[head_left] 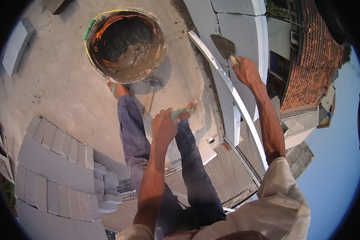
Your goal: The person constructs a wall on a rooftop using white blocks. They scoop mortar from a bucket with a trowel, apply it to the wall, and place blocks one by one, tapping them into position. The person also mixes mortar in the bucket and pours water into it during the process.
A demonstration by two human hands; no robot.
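My right hand (245, 72) grips the wooden handle (235, 61) of a trowel, its fingers wrapped round it. The trowel's mortar-coated blade (224, 46) lies against the pale face of a block wall (240, 34), near a joint between blocks. A long silver metal straightedge (220, 72) runs along the wall's near edge, left of my right hand. My left hand (164, 126) hangs over the ground in front of my leg with its fingers curled in; no object shows in it, though its palm is hidden. Beyond it stands a bucket (161, 52) with wet grey mortar (132, 42) inside.
A hammer (150, 96) lies by the bucket, close to my sandalled feet. Stacks of pale blocks (54, 160) stand at lower left, and a single block (18, 46) lies at far left. Corrugated roofing (224, 172) and a tiled roof (314, 60) lie past the wall, at a drop.
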